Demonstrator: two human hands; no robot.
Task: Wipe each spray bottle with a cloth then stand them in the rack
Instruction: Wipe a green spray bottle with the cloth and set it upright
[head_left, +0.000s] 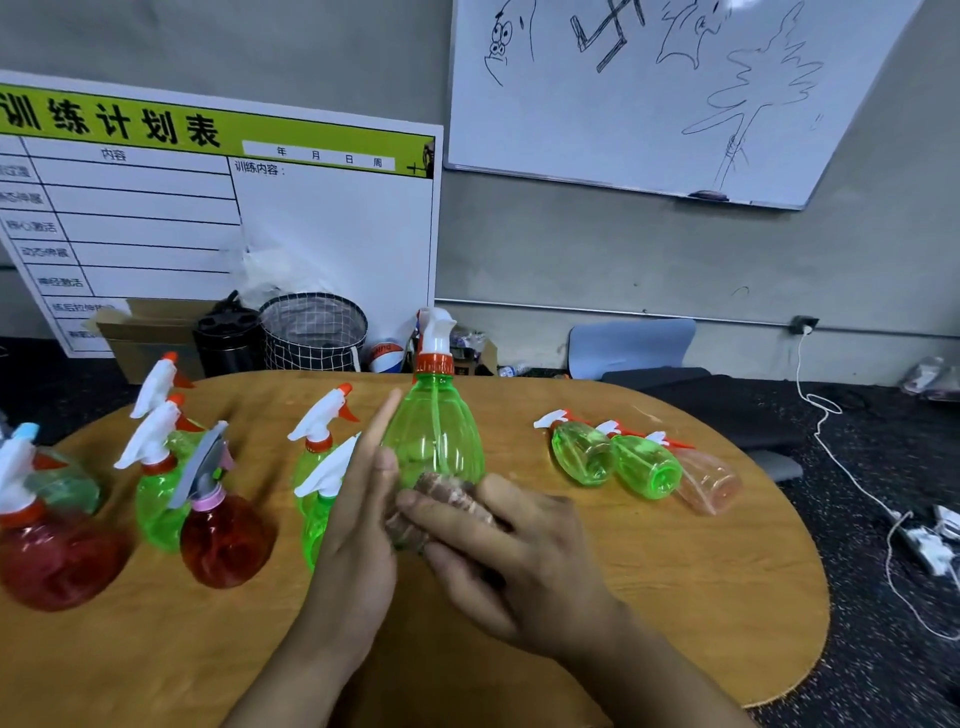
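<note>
Reading 训练计划表, a board (218, 208) leans at ten o'clock. Left hand (358, 525) lies flat against an empty green bottle (434, 431). Right hand (498, 556) grips a cloth (447, 493).

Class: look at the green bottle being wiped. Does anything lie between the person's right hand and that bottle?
Yes. A brownish cloth lies between the right hand and the green bottle. The left hand touches the bottle directly.

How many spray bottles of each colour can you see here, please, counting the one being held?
Green bottles: 7
Red bottles: 2
Pale pink bottle: 1
Total: 10, leaving out a half-hidden dark greenish shape at far left that I cannot identify.
</note>
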